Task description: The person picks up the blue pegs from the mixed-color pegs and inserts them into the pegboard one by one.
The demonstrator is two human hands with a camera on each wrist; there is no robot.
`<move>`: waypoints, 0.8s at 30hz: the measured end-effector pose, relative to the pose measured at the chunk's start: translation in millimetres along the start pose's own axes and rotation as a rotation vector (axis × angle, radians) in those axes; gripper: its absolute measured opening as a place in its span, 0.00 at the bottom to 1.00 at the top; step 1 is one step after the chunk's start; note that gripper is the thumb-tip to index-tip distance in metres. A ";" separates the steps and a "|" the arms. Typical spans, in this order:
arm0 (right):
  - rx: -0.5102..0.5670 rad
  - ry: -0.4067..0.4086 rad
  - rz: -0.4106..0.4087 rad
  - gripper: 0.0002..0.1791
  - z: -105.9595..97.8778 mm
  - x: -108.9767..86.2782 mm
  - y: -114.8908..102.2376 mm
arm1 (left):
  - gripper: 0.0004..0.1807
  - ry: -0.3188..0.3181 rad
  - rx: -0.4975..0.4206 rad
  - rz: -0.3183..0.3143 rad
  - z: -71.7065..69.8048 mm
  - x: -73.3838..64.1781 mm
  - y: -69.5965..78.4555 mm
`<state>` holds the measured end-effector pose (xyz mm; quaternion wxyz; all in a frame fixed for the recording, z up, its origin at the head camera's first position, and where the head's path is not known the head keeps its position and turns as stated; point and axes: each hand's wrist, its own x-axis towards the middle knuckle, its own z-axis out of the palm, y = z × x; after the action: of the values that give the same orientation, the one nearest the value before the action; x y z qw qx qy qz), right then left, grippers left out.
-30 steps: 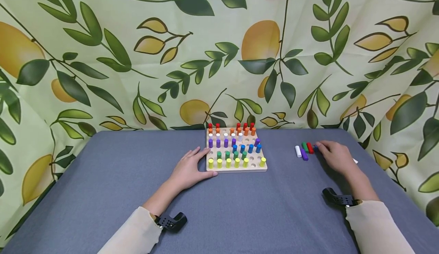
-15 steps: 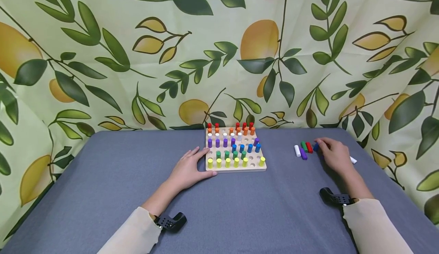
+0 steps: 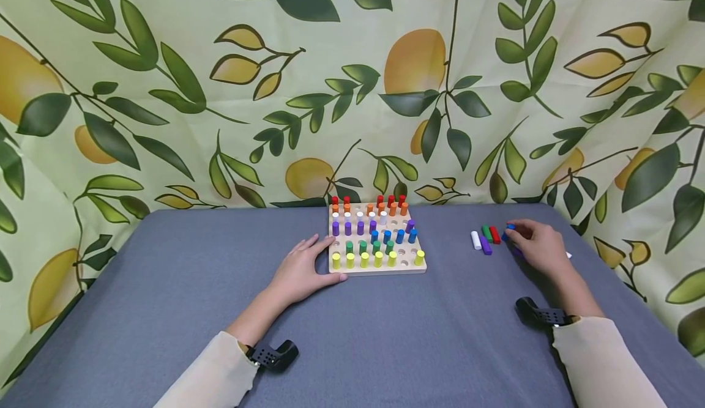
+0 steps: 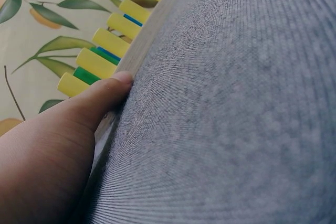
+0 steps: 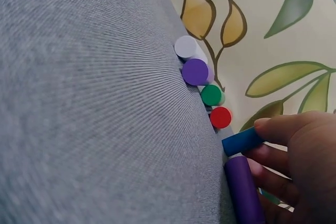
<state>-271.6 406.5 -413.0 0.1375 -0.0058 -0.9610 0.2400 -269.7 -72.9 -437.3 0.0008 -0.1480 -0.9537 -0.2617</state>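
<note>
A wooden pegboard [image 3: 380,267] holds rows of coloured pegs, with several bare holes. My left hand [image 3: 300,272] rests at its left end, fingers fairly straight. In the left wrist view the thumb [image 4: 107,90] presses the board's edge below the yellow pegs [image 4: 97,62]. Right of the board, my right hand [image 3: 542,250] pinches a blue peg [image 5: 242,141] between thumb and fingertips, tilted, its lower end near the cloth. A purple peg [image 5: 244,190] lies beneath those fingers; whether they touch it I cannot tell.
Left of my right hand lie a white peg [image 3: 476,240], another purple peg [image 3: 486,245], a green peg [image 3: 487,233] and a red peg [image 3: 495,235]. A white peg [image 3: 570,255] shows partly behind the hand. Patterned fabric [image 3: 352,114] hangs behind the grey-blue table [image 3: 385,334].
The blue peg, mostly covered by my right fingertips a second ago, now shows more and is tilted. The right hand has shifted only slightly; the left hand stays on the board.
</note>
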 end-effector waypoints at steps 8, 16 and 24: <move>0.000 0.038 -0.032 0.19 -0.9 0.5 -3.9 | 0.47 0.006 0.006 0.004 -0.8 0.0 0.0; 0.051 0.069 -0.042 0.20 -9.6 1.6 -21.4 | 0.47 0.006 0.002 0.000 -0.5 0.4 -0.2; 0.058 0.112 -0.084 0.17 -15.8 1.7 -42.4 | 0.47 0.008 -0.001 0.005 -0.8 -0.1 0.3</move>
<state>-266.6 376.4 -379.6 0.2012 0.0253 -0.9437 0.2612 -269.6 -73.1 -436.5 0.0054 -0.1493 -0.9532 -0.2630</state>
